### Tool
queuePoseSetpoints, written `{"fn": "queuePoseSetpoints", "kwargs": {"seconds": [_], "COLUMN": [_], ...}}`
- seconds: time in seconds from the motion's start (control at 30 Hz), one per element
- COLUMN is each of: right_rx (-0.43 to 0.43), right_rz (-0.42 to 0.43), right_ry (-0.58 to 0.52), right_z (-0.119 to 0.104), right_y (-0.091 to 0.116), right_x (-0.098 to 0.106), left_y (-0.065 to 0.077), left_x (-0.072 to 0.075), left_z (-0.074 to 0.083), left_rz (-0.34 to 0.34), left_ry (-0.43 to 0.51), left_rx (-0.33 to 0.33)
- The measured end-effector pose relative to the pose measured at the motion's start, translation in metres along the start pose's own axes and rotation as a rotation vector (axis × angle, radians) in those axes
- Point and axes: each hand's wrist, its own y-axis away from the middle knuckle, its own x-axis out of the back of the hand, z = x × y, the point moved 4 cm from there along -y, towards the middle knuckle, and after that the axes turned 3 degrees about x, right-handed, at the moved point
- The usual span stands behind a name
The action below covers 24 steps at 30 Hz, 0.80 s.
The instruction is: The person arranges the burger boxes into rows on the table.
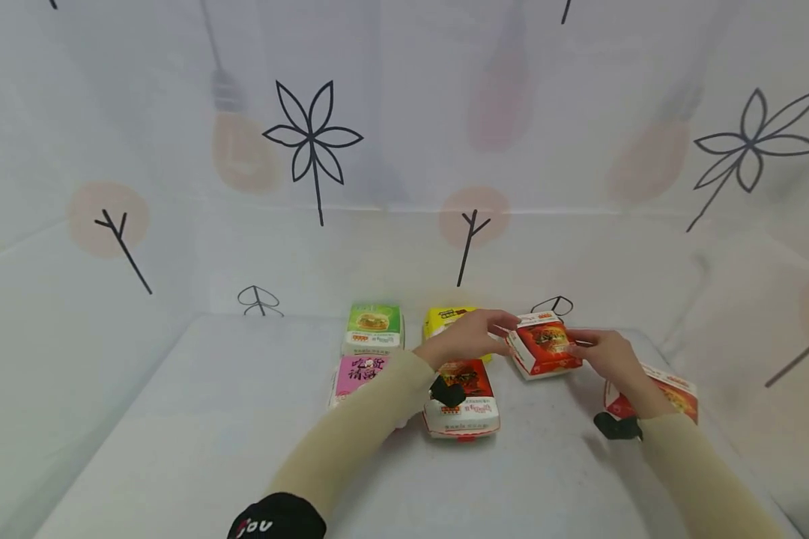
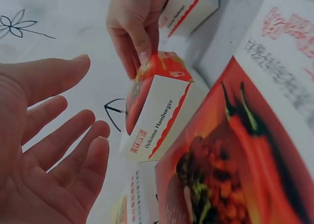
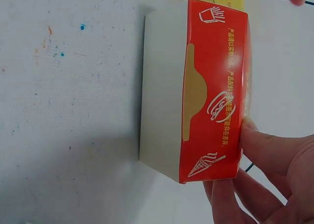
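My right hand (image 1: 607,358) pinches a red-and-white hamburger box (image 1: 546,346) by its right side, thumb on top and fingers below in the right wrist view. The box is tilted, and "Delicious Hamburger" is printed on its side in the left wrist view. My left hand (image 2: 59,145) is at the box's left in the head view, its fingers spread and apart from the box in the left wrist view. Below the left wrist lies a second red-and-white box (image 1: 464,410) with chili peppers on its lid. A yellow box (image 1: 445,318) sits behind the left hand, partly hidden.
A green burger box (image 1: 374,322) stands at the back left, with a pink-topped box (image 1: 357,372) in front of it, partly covered by my left sleeve. Another red-and-white box (image 1: 677,393) lies at the right beside my right wrist. A patterned white cloth (image 1: 391,254) hangs behind the table.
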Motion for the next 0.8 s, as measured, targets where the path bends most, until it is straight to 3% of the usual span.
{"fn": "queuePoseSetpoints", "kwargs": {"seconds": [0.13, 0.27, 0.5, 0.8], "right_rx": [0.004, 0.017, 0.006, 0.025], "right_rz": [-0.016, -0.014, -0.005, -0.016], "right_ry": [-0.005, 0.023, 0.025, 0.035], "right_z": [0.000, 0.001, -0.002, -0.003], "right_y": [-0.001, 0.000, -0.001, 0.001], "right_x": [0.000, 0.002, 0.002, 0.003], "left_y": [-0.012, -0.017, -0.021, -0.021], "left_x": [-0.009, -0.018, -0.030, -0.033], "left_z": [-0.001, 0.001, -0.001, -0.004], "left_rz": [0.009, 0.000, -0.059, -0.073], "left_ry": [0.016, -0.029, -0.092, -0.123], "left_rx": [0.067, 0.118, 0.132, 0.120]}}
